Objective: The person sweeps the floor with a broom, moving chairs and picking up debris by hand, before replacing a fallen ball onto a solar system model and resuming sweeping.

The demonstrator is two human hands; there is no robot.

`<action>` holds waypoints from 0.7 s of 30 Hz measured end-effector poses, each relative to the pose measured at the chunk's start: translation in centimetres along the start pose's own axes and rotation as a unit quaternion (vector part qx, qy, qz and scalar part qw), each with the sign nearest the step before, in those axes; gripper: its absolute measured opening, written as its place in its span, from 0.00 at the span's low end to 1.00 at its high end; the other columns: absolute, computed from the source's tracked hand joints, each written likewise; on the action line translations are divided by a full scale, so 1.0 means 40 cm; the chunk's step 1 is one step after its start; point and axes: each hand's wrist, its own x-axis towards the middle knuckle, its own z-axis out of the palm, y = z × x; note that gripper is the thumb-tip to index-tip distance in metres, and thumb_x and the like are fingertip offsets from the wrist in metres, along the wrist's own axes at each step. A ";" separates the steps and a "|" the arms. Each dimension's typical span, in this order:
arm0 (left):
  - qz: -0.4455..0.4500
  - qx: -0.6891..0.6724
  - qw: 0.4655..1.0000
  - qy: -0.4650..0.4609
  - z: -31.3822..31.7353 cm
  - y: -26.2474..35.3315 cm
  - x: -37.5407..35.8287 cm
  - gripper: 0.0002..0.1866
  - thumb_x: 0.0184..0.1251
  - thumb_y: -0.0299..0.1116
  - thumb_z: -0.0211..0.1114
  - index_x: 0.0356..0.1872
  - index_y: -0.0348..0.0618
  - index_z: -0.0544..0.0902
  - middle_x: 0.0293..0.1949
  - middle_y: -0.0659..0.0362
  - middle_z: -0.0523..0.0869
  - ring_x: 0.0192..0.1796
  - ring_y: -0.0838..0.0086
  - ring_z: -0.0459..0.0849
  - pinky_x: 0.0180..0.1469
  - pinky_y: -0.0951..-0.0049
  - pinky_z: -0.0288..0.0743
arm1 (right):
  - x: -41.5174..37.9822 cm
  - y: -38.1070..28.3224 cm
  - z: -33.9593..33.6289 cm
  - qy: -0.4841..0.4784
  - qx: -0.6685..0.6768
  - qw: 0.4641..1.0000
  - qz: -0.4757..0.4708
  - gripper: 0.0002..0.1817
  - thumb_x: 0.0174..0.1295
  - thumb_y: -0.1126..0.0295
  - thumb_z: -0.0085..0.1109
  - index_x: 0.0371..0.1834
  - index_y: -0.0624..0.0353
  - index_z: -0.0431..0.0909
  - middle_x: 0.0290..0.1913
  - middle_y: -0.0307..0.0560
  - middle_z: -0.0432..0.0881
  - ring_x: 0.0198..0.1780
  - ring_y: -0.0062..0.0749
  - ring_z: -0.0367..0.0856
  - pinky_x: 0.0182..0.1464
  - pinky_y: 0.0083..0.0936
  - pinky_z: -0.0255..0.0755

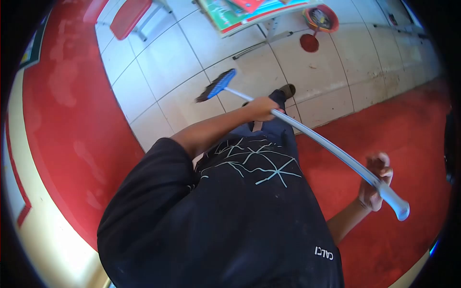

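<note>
A broom slants across in front of my body, its pale handle running from the upper left down to the lower right. Its blue head with dark bristles is at the far end, over or on the tiles; contact with the floor is hard to tell. My left hand wraps round the lower part of the handle. Near the rounded top end, my right hand has the handle against its palm, fingers loosely curled behind it.
Ahead stands a table with a colourful top. Beside it are a red basket with things inside and a round dark-red object. A red chair stands at the upper left, near a red wall. My sandalled foot rests on tiles.
</note>
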 end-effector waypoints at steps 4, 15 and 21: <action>-0.122 0.012 0.990 0.073 -0.035 -0.270 -0.302 0.12 0.63 0.41 0.61 0.26 0.46 0.82 0.26 0.48 0.82 0.34 0.49 0.82 0.38 0.53 0.74 | 0.066 0.202 0.168 0.025 0.108 0.993 0.028 0.13 0.55 0.59 0.64 0.34 0.52 0.72 0.32 0.40 0.70 0.42 0.36 0.72 0.58 0.42 0.63; -0.384 0.144 0.907 0.096 0.028 -0.519 -0.503 0.10 0.52 0.42 0.70 0.35 0.55 0.85 0.37 0.58 0.84 0.46 0.60 0.82 0.47 0.57 0.77 | 0.029 0.994 0.360 -0.253 -0.195 0.928 0.195 0.07 0.62 0.73 0.63 0.41 0.63 0.78 0.48 0.47 0.83 0.50 0.28 0.78 0.54 0.26 0.71; -0.029 -0.070 0.994 0.079 0.290 -0.201 0.053 0.08 0.45 0.44 0.68 0.24 0.55 0.84 0.27 0.55 0.84 0.34 0.53 0.84 0.36 0.53 0.76 | 0.015 0.487 0.118 -0.127 -0.392 0.878 0.244 0.04 0.62 0.74 0.62 0.35 0.63 0.79 0.45 0.49 0.83 0.55 0.33 0.79 0.61 0.33 0.69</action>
